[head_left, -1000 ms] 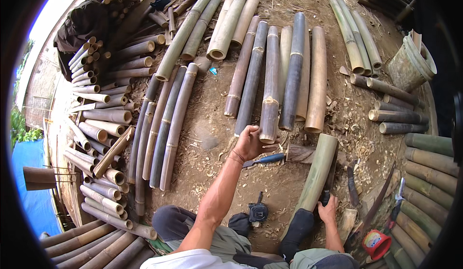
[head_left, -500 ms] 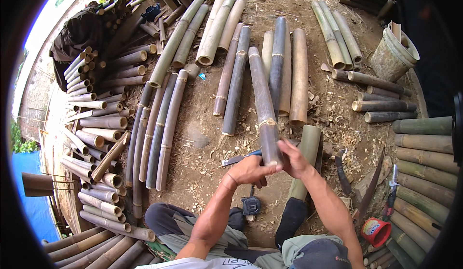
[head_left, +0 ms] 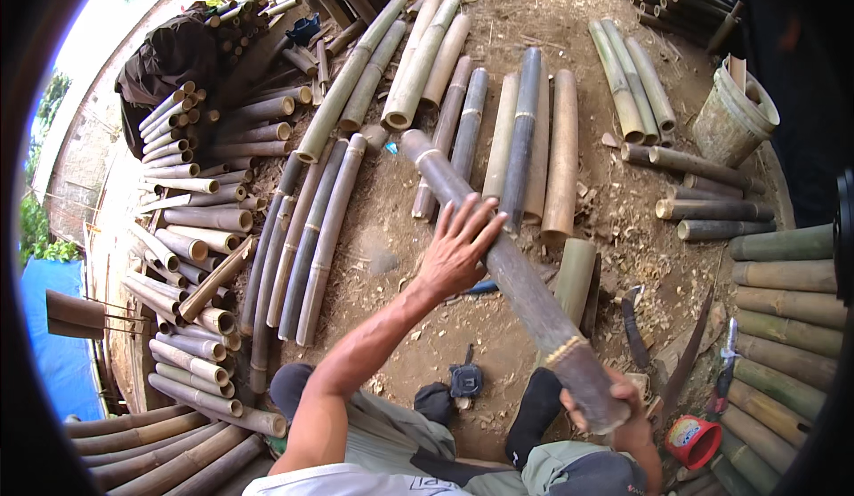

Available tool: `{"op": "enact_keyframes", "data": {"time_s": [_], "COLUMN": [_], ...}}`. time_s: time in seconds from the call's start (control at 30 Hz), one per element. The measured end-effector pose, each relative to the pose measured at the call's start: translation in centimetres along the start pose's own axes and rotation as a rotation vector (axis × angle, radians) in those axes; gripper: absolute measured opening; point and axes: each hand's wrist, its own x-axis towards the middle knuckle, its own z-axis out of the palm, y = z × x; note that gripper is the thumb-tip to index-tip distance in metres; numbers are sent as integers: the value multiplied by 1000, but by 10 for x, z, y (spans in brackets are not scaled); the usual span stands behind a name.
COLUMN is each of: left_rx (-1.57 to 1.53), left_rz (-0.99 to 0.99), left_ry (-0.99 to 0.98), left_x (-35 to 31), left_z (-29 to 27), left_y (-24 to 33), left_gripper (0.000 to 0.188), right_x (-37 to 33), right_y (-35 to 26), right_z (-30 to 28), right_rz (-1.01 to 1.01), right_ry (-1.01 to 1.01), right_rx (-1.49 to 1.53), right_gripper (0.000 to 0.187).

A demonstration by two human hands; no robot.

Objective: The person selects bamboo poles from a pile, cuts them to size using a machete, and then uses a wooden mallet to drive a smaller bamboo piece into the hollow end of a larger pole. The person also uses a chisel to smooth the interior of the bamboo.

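We see the dark bamboo pole (head_left: 498,256) running on a slant across the middle of the view, its far end up among the laid-out culms, its near end down by our right knee. Our right hand (head_left: 614,398) wraps that near end, fingers closed round it, though the pole itself hides most of the palm. Our left hand (head_left: 458,247) lies flat along the pole's upper side, fingers spread wide, not gripping.

Hard to read here: a blue-handled tool (head_left: 480,288) on the dirt floor (head_left: 391,256) is nearly all covered by the left wrist and the pole, so we cannot name it. A curved blade (head_left: 633,325) lies right of the pole, its handle lost in chips. The short green bamboo piece (head_left: 574,278) sits partly behind the pole.

Containers now: a pale bucket (head_left: 734,118) stands at upper right, a stick poking out of it, its contents otherwise out of sight. A small red cup (head_left: 692,441) lies low on the right, its inside too small to make out.
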Motion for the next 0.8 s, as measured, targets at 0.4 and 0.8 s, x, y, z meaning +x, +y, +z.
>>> {"op": "enact_keyframes", "data": {"time_s": [0.4,0.8], "left_rx": [109,-1308], "left_rz": [195,-744], "left_ry": [19,230], "left_x": [35,60], "left_z": [-30,23], "left_y": [24,74], "left_gripper": [70,69], "right_x": [31,81], "right_y": [-5,42], "right_z": [14,-71], "right_rz": [-131,-533], "right_ry": [506,726], "right_rx": [-1431,-1630], "right_gripper": [92,87]}}
